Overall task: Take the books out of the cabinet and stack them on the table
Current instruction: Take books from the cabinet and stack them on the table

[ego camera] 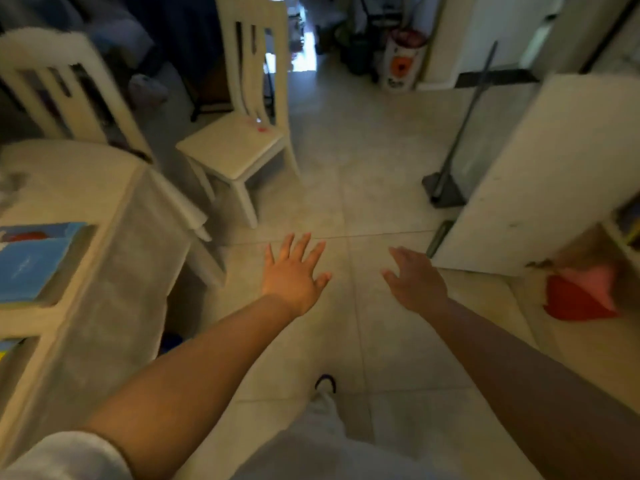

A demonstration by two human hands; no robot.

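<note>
From the head camera, my left hand [294,275] and right hand [414,280] reach out over the tiled floor [346,188], both spread open with fingers apart and holding nothing. A stack of blue books [33,261] lies on the pale table [104,209] at my left. The cabinet's open white door [540,181] stands at my right, with something red [578,299] low inside, too blurred to name. Two cream chairs [242,133] stand beyond the table.

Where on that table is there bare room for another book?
The table is bare between the blue books at its near left and the chair behind it. Its far left edge holds something blurred. Both hands, left and right, are open over the floor.
</note>
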